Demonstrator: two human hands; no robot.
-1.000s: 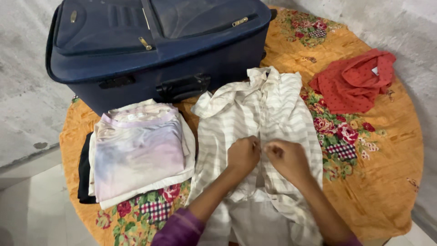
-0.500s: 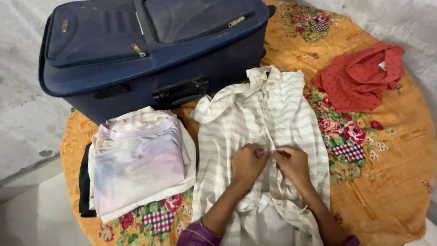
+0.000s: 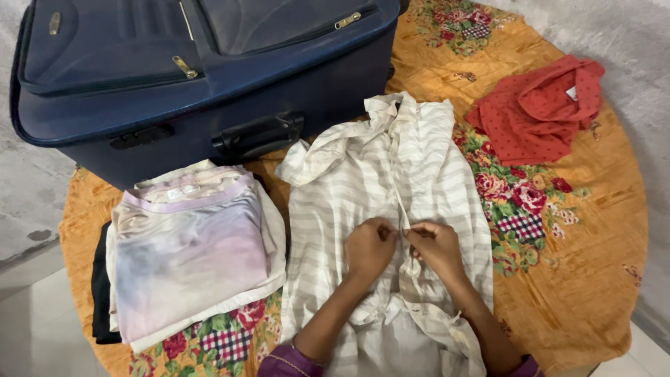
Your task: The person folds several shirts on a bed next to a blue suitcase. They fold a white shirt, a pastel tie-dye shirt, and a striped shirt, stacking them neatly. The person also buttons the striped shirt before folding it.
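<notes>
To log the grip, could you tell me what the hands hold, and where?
Both the left hand and right hand pinch the striped shirt at its front opening.

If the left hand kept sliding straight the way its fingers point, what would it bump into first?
The left hand points right, along the cream striped cotton shirt. It would almost at once meet the right hand, whose fingertips look nearly touching it at the shirt's front opening.

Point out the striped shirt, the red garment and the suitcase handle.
striped shirt (image 3: 363, 181): head view, on its upper front panel, above the hands.
red garment (image 3: 534, 115): head view, on the middle of the crumpled cloth.
suitcase handle (image 3: 258, 134): head view, on the black side grip.
</notes>
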